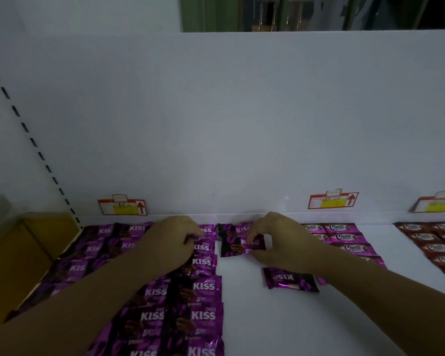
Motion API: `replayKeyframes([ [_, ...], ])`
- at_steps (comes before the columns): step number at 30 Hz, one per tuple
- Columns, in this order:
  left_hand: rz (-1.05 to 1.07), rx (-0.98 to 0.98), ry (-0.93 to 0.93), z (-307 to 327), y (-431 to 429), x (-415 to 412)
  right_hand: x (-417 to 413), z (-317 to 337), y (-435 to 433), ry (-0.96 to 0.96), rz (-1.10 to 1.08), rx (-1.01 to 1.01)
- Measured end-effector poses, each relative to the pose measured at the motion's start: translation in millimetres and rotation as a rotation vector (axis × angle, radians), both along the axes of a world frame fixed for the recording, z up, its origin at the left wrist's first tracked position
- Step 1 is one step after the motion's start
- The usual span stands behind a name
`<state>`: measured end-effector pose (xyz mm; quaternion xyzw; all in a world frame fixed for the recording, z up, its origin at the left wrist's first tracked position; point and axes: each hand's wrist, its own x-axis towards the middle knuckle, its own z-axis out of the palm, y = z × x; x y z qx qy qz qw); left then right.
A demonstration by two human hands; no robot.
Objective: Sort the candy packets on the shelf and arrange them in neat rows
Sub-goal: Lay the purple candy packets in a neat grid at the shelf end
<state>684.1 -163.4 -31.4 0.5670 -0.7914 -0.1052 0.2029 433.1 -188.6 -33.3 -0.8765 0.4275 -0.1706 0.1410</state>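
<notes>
Purple Choco Kiss packets lie flat in rows on the left half of the white shelf. My left hand rests with curled fingers on the far end of those rows, its fingertips at the edge of one packet. My right hand pinches a purple Kiss packet at its right end, near the shelf's back. Another Kiss packet lies just behind it. A loose Kiss packet lies upside down under my right wrist.
Pink Choco packets form a column right of my right hand. Brown packets fill the far right. Red and yellow price tags stick to the white back panel. A slotted upright bounds the shelf on the left.
</notes>
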Motion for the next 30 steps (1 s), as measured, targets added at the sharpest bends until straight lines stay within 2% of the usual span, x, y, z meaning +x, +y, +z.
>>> replayKeyframes([
  [6, -0.032, 0.007, -0.013, -5.2, 1.0, 1.8, 6.7, -5.1, -2.5, 0.046, 0.099, -0.065],
  [13, -0.038, 0.027, -0.039, -5.5, -3.2, 2.2, 11.1, -3.1, -1.8, 0.065, 0.087, -0.056],
  [19, -0.020, -0.023, 0.046, -0.3, 0.9, -0.9, -13.5, 23.1, -2.3, -0.081, -0.026, 0.069],
  [22, -0.060, -0.010, 0.065, 3.2, 2.2, -9.6, -34.6, 33.5, 9.3, 0.093, 0.015, 0.181],
  [25, -0.091, 0.009, 0.065, 5.7, 2.7, -18.4, -40.4, 28.5, 22.7, 0.311, 0.014, 0.183],
  [30, -0.110, 0.027, 0.119, 12.4, 9.7, -28.5, -31.0, 22.7, 34.6, 0.334, -0.031, 0.311],
])
